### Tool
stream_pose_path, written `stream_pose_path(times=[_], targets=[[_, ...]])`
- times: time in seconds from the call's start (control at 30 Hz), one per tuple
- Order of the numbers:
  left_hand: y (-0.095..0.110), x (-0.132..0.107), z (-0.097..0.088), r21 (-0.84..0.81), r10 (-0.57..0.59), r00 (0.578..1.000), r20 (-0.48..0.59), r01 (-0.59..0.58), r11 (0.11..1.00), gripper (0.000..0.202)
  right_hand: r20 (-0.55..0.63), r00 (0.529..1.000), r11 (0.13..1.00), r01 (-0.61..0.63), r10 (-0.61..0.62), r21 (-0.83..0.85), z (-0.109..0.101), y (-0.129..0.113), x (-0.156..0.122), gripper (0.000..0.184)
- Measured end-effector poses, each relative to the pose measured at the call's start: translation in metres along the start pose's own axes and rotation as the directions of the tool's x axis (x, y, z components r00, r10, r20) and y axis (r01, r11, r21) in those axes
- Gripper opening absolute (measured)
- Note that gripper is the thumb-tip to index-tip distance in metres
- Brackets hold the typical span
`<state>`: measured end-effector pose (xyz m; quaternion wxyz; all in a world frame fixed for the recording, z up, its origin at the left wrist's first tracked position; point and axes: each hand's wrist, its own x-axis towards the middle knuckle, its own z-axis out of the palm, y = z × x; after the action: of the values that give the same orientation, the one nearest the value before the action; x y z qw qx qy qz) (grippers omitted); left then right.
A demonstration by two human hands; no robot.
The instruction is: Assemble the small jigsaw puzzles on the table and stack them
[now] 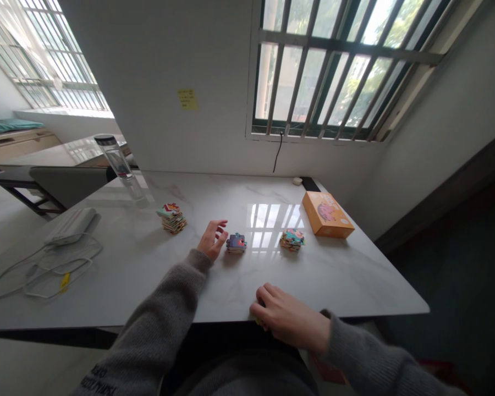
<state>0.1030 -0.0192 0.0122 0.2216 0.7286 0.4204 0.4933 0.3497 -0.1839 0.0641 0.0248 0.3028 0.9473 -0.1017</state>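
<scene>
Left hand (213, 239): your fingers half open, loosely bent, nothing visible in them. Thumb side faces the middle stack (236, 243) of puzzle pieces, just beside it; contact can't be told. Such closeness probably suits steadying or pinching.

Right hand (280, 314): curled closed at the near edge of the desk (355, 286), over a yellowish piece (260, 322), mostly hidden; your folded fingers likely secure it there.

Left stack (172, 218) and right stack (292, 240) stand well apart, seemingly so pieces don't mix. Orange box (329, 214) beyond, apparently out of your way.

Head-worn view, forward and down, above table (355, 280)
</scene>
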Motion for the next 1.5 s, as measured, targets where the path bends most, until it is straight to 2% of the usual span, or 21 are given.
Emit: stream_pose_path(times=[0.1,0.17,0.23,0.33,0.47,0.57,0.67,0.77,0.9,1.0,1.13,1.3,1.37,1.4,1.5], targets=[[0.000,0.000,0.000,0.001,-0.011,1.000,-0.006,0.011,1.000,0.034,-0.010,1.000,0.989,0.025,-0.024,0.143,-0.011,0.005,-0.001,0.040],[0.000,0.000,0.000,-0.003,-0.014,1.000,-0.015,0.014,1.000,0.034,-0.076,0.997,0.976,-0.002,0.019,0.220,-0.025,0.019,-0.001,0.044],[0.001,0.000,-0.001,-0.004,-0.012,1.000,-0.028,0.012,1.000,0.034,-0.187,0.976,0.968,-0.064,0.111,0.241,-0.041,0.041,-0.001,0.044],[0.002,0.000,-0.001,0.009,-0.005,1.000,-0.030,0.005,1.000,0.033,-0.301,0.919,0.961,-0.206,0.254,0.182,-0.067,0.090,-0.001,0.040],[0.002,0.001,-0.002,-0.001,0.037,0.998,0.054,-0.037,0.999,0.033,-0.198,0.927,0.944,-0.294,0.319,0.148,-0.085,0.150,0.000,0.037],[0.001,-0.001,-0.002,-0.003,0.090,0.985,0.147,-0.091,0.996,0.041,-0.075,0.935,0.935,-0.337,0.346,0.111,-0.086,0.172,0.002,0.036],[-0.003,-0.005,0.001,-0.026,0.094,0.968,0.231,-0.090,0.996,0.056,-0.029,0.935,0.933,-0.351,0.354,0.084,-0.081,0.178,0.005,0.038],[-0.007,-0.007,0.009,-0.087,0.008,0.963,0.270,0.016,0.996,0.067,-0.017,0.931,0.929,-0.363,0.365,0.064,-0.077,0.179,0.007,0.043],[-0.009,-0.003,0.022,-0.209,-0.219,0.944,0.246,0.273,0.939,0.058,-0.005,0.922,0.920,-0.386,0.387,0.065,-0.078,0.180,0.007,0.046],[-0.007,0.002,0.029,-0.316,-0.345,0.921,0.182,0.387,0.866,0.050,0.023,0.915,0.912,-0.403,0.402,0.079,-0.081,0.180,0.009,0.047],[-0.006,0.006,0.031,-0.361,-0.396,0.910,0.122,0.412,0.837,0.045,0.072,0.912,0.909,-0.409,0.405,0.078,-0.085,0.182,0.015,0.045],[-0.005,0.006,0.030,-0.356,-0.402,0.907,0.123,0.419,0.835,0.044,0.113,0.916,0.917,-0.394,0.386,0.065,-0.089,0.190,0.020,0.044],[-0.003,0.006,0.029,-0.369,-0.412,0.902,0.131,0.430,0.824,0.044,0.076,0.917,0.919,-0.394,0.390,0.035,-0.093,0.188,0.019,0.051],[-0.002,0.007,0.030,-0.384,-0.421,0.897,0.137,0.440,0.812,0.044,0.021,0.920,0.920,-0.392,0.391,0.024,-0.095,0.183,0.019,0.056],[0.002,0.008,0.033,-0.460,-0.463,0.872,0.161,0.481,0.746,0.044,-0.250,0.900,0.934,-0.337,0.356,0.117,-0.091,0.153,0.025,0.062]])
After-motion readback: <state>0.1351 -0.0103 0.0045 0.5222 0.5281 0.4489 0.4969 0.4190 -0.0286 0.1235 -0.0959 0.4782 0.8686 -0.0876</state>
